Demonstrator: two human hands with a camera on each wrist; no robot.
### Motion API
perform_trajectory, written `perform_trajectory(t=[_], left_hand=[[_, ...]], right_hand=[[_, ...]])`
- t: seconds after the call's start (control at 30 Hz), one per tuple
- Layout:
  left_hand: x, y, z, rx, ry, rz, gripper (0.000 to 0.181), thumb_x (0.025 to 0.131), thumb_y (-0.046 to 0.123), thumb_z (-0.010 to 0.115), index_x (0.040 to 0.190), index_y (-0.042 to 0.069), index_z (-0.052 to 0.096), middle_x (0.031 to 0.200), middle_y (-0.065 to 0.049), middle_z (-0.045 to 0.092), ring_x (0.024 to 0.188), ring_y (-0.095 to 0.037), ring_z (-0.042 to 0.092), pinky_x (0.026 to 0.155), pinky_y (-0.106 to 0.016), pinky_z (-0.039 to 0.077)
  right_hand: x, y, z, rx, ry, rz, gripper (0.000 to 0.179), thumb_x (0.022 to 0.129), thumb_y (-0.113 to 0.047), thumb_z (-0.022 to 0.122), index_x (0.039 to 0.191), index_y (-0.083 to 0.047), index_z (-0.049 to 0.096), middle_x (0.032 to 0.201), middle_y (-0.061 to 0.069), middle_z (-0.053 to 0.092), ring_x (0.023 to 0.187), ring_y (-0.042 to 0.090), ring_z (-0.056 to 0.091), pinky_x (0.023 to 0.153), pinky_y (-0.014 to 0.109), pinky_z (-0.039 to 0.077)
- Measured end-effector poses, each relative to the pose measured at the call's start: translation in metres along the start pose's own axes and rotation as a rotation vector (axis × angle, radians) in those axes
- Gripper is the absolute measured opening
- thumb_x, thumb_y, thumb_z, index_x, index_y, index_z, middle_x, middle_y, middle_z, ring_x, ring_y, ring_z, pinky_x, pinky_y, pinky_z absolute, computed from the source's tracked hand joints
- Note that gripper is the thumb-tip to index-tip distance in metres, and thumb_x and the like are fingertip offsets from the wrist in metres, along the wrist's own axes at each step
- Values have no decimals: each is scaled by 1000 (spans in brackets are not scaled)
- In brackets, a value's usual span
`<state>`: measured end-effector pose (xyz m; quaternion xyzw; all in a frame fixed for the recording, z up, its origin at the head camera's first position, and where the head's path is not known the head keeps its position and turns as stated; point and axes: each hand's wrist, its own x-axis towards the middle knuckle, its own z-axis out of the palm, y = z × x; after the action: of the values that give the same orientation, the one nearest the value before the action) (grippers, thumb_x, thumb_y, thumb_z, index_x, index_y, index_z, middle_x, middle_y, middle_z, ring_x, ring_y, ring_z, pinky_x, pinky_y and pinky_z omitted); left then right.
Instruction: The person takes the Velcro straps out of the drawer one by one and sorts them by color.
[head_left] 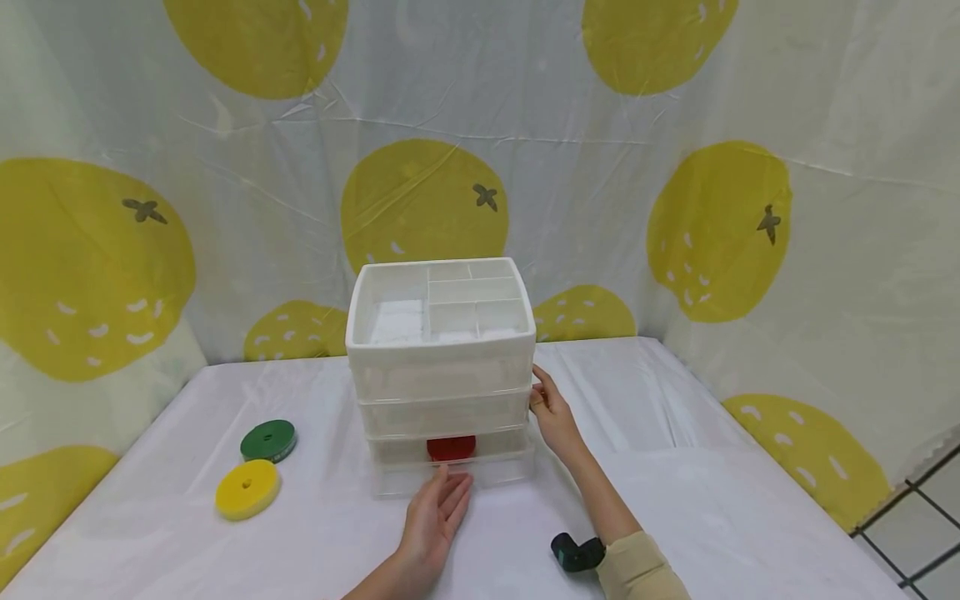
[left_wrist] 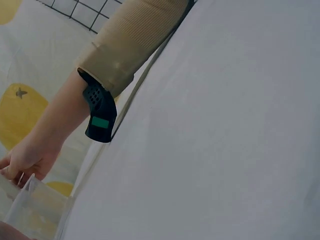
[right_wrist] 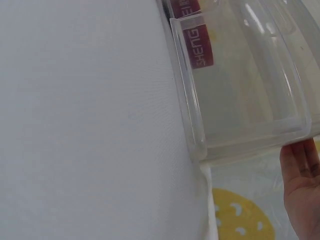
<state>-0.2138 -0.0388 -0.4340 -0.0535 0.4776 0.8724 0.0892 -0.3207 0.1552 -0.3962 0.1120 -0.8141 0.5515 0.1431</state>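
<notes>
A white drawer organizer (head_left: 442,367) with a compartmented top stands on the cloth-covered table. Its clear bottom drawer (head_left: 495,473) juts forward, and a red disc (head_left: 452,447) shows inside. My left hand (head_left: 435,517), palm turned up and fingers extended, touches the front of that drawer at its lower edge. Against the organizer's right side rests my right hand (head_left: 553,417), index finger stretched along the wall and the others slightly bent. From the right wrist, the left hand (right_wrist: 302,185) appears below the clear drawer (right_wrist: 250,90), where a red patch with white letters shows.
Left of the organizer lie a green disc (head_left: 268,440) and a yellow disc (head_left: 248,489), each with a small centre hole. A black wrist camera (head_left: 576,552) sits by the right sleeve (head_left: 641,571). Patterned cloth hangs behind and at both sides.
</notes>
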Motion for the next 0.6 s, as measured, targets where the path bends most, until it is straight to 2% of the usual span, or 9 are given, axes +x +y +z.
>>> perform_trajectory(t=[0.13,0.2,0.37,0.6], left_hand=[[-7,-2,1,5,6,-12,66,94,39,43,132,-9,20,133,-23,42,107,-7,56,101,-28,40],[-10,-2,1,4,2,-20,67,94,39,44,132,-10,20,135,-27,39,107,-7,56,102,-29,39],[-15,1,0,23,-12,-46,70,94,40,44,134,-11,19,140,-29,31,109,-9,55,103,-32,37],[-22,2,-1,19,-15,-93,69,94,39,45,135,-8,16,137,-25,38,108,-10,56,104,-34,36]], right_hand=[[-1,-3,0,-5,6,-2,42,95,-16,43,135,-8,38,99,15,52,83,14,50,81,32,47],[2,5,2,-16,9,-12,42,95,-20,43,136,-11,38,100,14,52,84,12,50,81,30,47],[3,10,3,-17,4,-5,42,95,-21,43,136,-13,38,103,14,52,88,15,52,85,34,48],[3,10,3,1,9,-13,41,95,-19,43,136,-12,38,101,15,52,88,17,52,86,36,47]])
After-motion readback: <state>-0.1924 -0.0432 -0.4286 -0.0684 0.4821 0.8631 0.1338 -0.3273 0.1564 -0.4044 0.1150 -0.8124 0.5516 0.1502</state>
